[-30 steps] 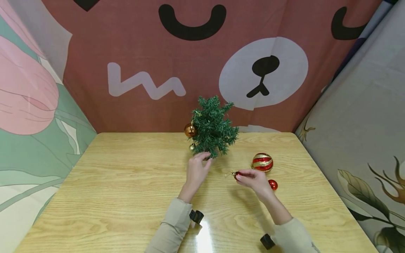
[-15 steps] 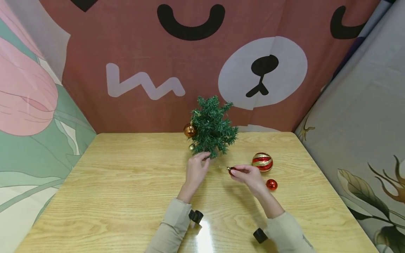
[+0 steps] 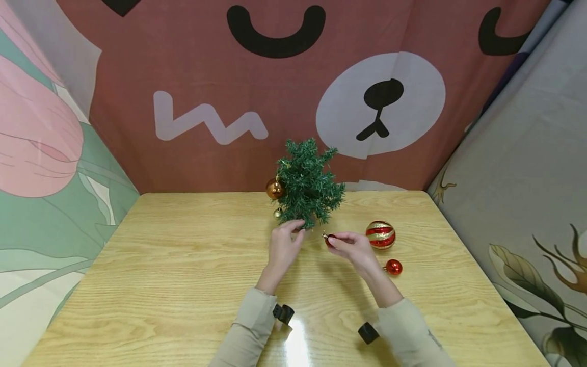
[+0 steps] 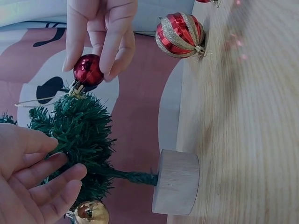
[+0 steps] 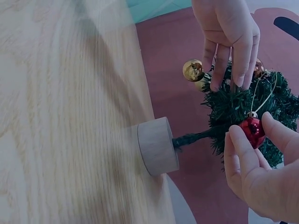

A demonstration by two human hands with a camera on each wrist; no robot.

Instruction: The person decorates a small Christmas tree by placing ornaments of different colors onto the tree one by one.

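Observation:
A small green artificial tree (image 3: 308, 183) stands on a round wooden base (image 4: 176, 182) at the far middle of the wooden table (image 3: 160, 265). My left hand (image 3: 295, 229) pinches a low branch of the tree (image 4: 81, 135) between thumb and fingers (image 4: 46, 179). Just right of the tree's lower branches, my right hand (image 3: 335, 240) pinches a small shiny red bauble (image 3: 329, 238) with a gold cap and thread loop. That bauble (image 5: 252, 129) touches the branch tips. On the tree's left side hang a bronze ball (image 3: 275, 189) and a small gold ball (image 3: 277, 213).
A red-and-gold striped ball (image 3: 380, 235) and a small red ball (image 3: 393, 267) lie on the table to the right of my right hand. Printed cloth hangs behind and to the sides of the table.
My right hand has carried the red bauble up and to the left, from near the loose balls to the tree's lower branches. My left hand has stayed on the low branch.

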